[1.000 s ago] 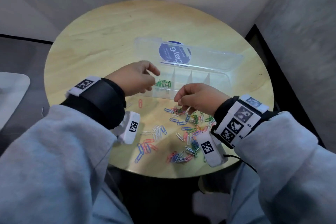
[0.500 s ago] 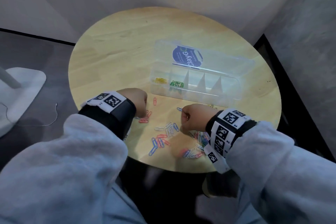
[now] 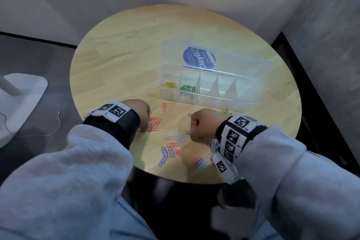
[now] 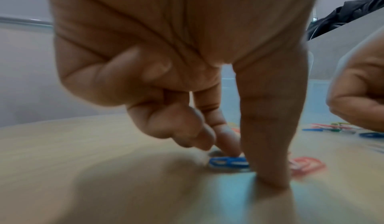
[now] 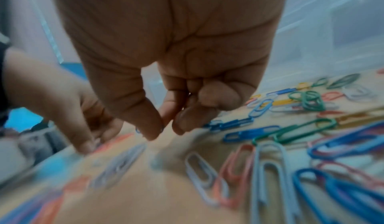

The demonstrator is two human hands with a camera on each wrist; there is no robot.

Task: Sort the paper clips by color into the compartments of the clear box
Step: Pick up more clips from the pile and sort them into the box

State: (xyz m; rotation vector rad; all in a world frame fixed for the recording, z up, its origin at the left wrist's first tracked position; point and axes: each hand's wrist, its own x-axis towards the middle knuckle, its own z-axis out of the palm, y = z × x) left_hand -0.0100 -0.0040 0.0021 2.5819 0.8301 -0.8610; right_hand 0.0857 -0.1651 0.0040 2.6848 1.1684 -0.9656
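Both hands work low over the table (image 3: pixel 120 60). Left hand (image 3: pixel 142 112) pinches a blue paper clip (image 4: pixel 227 161) against the wood beside red clips (image 3: pixel 154 123). Right hand (image 3: pixel 202 124) is curled, thumb meeting fingertips (image 5: pixel 154 129); whether it holds a clip I cannot tell. Loose clips (image 3: pixel 181 138) lie between and under the hands. Beyond sits the clear box (image 3: pixel 245 85), yellow clips (image 3: pixel 170 84) in its leftmost compartment, green clips (image 3: pixel 187 88) next.

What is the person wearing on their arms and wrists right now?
Both arms wear loose grey sweatshirt sleeves. Each wrist carries a black band with white blocks printed with black square code markers: left wrist, right wrist. Both hands are bare.
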